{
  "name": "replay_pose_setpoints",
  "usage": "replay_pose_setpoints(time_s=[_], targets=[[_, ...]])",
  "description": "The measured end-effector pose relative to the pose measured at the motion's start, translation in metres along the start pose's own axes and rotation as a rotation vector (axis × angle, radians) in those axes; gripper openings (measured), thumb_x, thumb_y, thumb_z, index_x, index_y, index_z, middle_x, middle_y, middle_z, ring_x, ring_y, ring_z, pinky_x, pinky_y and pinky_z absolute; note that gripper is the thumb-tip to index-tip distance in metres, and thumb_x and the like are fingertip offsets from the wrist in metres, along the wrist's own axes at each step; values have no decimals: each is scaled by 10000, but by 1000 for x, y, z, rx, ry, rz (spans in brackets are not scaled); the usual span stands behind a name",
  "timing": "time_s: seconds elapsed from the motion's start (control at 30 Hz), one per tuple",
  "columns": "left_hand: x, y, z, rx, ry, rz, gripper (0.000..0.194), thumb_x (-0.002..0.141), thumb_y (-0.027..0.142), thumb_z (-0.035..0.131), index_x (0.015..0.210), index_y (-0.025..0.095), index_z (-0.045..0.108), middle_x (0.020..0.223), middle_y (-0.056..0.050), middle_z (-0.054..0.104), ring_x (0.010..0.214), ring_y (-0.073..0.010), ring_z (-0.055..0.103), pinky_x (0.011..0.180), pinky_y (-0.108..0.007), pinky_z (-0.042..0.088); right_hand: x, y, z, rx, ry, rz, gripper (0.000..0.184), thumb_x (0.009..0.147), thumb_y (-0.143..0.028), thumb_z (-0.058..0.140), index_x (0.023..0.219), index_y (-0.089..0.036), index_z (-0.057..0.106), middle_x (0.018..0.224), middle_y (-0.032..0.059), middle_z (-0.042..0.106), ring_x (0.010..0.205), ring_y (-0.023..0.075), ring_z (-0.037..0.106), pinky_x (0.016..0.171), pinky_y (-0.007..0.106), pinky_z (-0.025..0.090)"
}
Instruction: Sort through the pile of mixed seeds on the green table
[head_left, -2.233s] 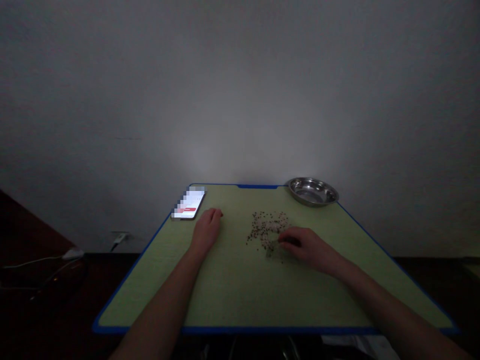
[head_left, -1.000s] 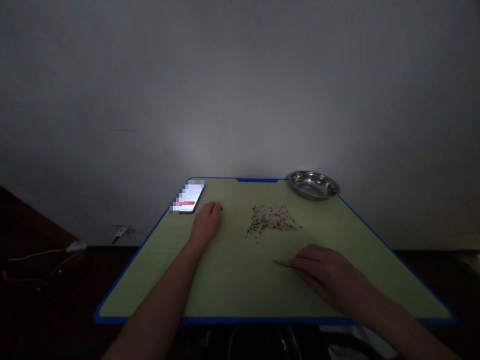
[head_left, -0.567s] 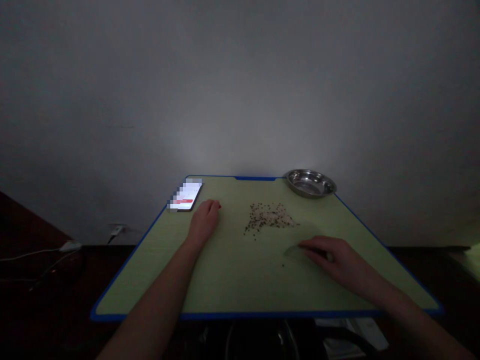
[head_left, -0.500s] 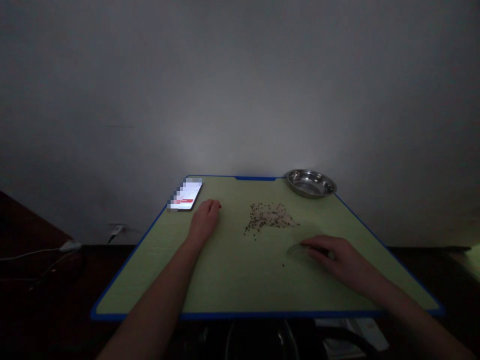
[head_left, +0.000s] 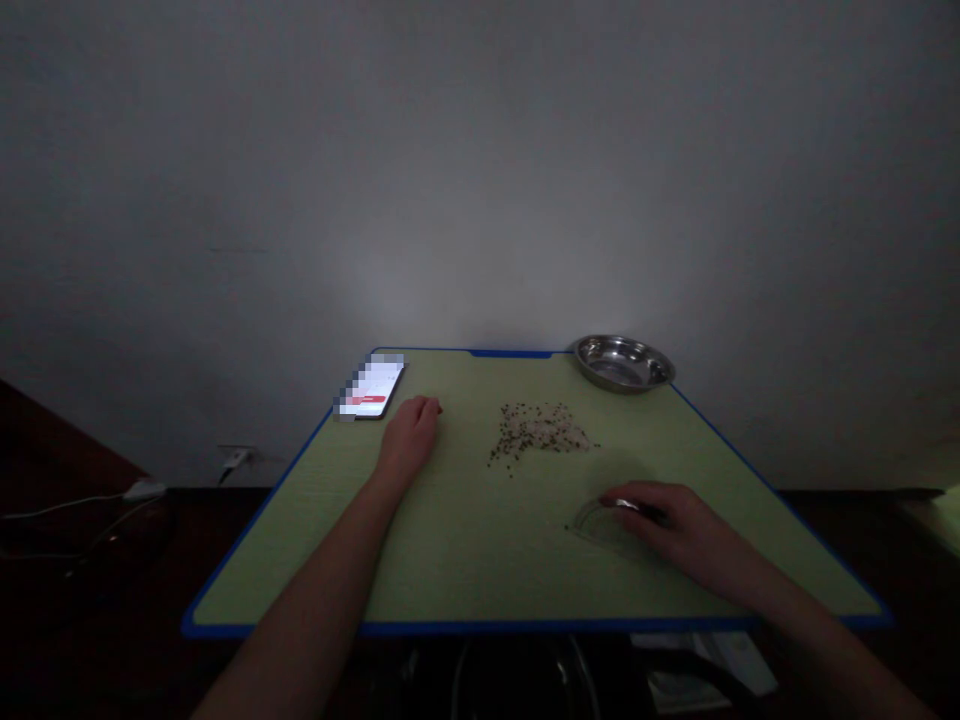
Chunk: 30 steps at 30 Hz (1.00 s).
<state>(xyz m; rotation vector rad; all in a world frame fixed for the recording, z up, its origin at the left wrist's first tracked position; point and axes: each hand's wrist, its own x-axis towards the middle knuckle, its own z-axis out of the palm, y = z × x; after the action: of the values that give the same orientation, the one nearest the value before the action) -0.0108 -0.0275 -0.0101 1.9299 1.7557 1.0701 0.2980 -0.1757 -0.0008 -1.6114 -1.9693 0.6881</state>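
Observation:
My right hand (head_left: 664,518) is closed around the shiny end of a utensil with thin curved wire-like lines (head_left: 592,522). Its see-through curved part points left, low over the table, and its exact kind cannot be made out in the dim light. A single dark grain (head_left: 566,527) lies by its left edge. Beyond this, mid-table, a loose spread of pale grains mixed with small dark ones (head_left: 540,432) covers a patch. To the left of the spread, my left hand (head_left: 411,430) rests on the tabletop with curled fingers. Whether anything is inside them is hidden.
The pale green table (head_left: 450,560) has a blue edge and stands against a grey wall. A steel bowl (head_left: 624,365) sits at the back right corner. A lit phone (head_left: 375,385) lies at the back left. Cables (head_left: 142,490) run at the far left.
My right hand has turned and dropped slightly, so the utensil's curved part is lower and nearer the lone grain. My left hand stays in place.

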Motion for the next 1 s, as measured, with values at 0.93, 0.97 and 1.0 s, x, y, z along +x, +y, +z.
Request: replay_pose_setpoints(time_s=[0.93,0.97,1.0], targets=[[-1,4,-2,16,-19,-8,374,841,399,280,776,189,582,882,-68,623,882,-205,552,813,-334,419,1,-14,10,25,-48,-36,261,856,-321,500,978,-205,699,1006,72,706,901,224,646,814,375,504],[-1,4,-2,18,-21,-6,371,840,396,280,774,189,581,881,-69,624,882,-204,552,813,-334,419,-1,-16,10,24,-52,-41,253,856,-312,500,972,-209,700,1002,69,707,896,221,647,810,371,505],[-1,4,-2,19,-22,-6,369,839,394,281,773,188,580,880,-70,624,885,-205,551,814,-334,419,-2,-19,11,23,-56,-45,247,856,-304,501,969,-213,701,996,66,709,890,217,648,807,367,505]])
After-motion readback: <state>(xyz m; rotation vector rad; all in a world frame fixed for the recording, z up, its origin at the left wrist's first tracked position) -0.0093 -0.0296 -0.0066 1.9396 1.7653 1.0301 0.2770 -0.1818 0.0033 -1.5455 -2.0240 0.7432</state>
